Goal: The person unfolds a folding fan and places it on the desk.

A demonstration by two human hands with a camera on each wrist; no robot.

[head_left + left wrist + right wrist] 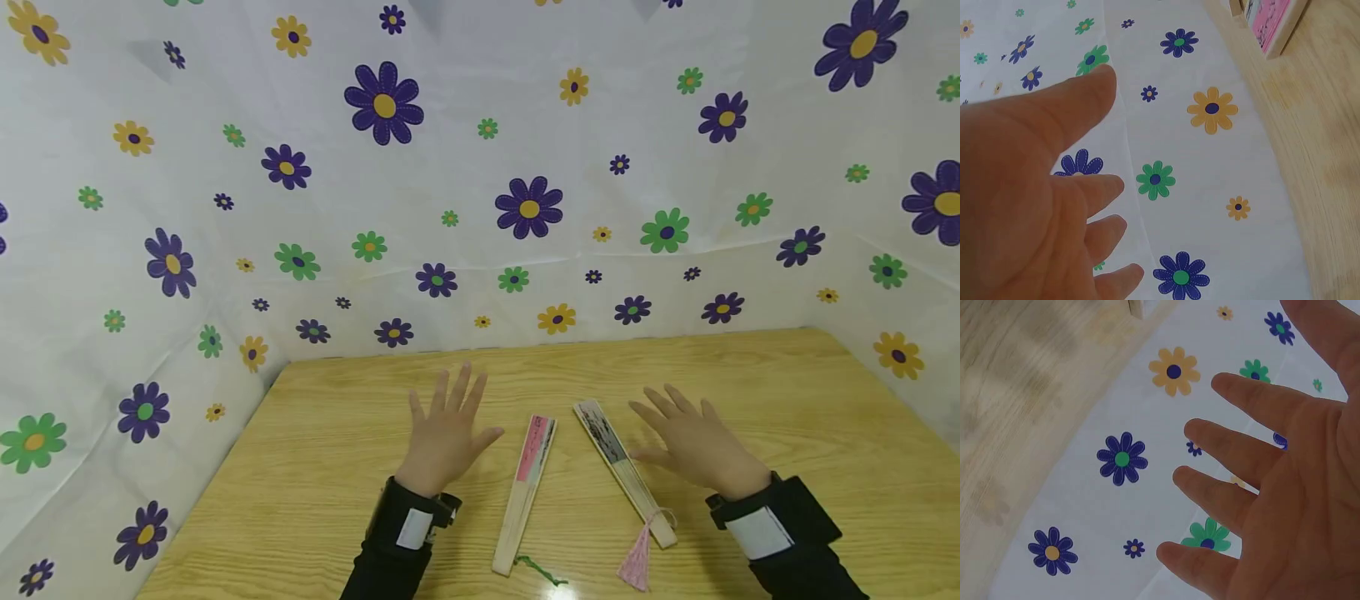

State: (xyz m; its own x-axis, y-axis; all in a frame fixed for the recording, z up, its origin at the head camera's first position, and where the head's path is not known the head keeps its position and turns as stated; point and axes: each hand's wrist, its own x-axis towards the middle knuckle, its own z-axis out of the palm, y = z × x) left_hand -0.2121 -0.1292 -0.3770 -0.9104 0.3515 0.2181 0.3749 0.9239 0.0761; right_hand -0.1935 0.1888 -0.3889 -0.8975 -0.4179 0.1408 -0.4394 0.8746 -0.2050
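Two folded hand fans lie on the wooden table between my hands. The left one has pale wooden ribs, a pink patterned upper part and a thin green cord at its lower end. Dark markings cover the upper part of the other folded fan, and a pink tassel hangs from its lower end. My left hand, fingers spread and holding nothing, is left of the pink fan. To the right of the dark-marked fan is my right hand, also spread and bare. Both wrist views show extended fingers apart from the fans.
The wooden table reaches back to a white cloth printed with purple, yellow and green flowers. This cloth also stands along the left and right sides. Black bands with white patches wrap both wrists.
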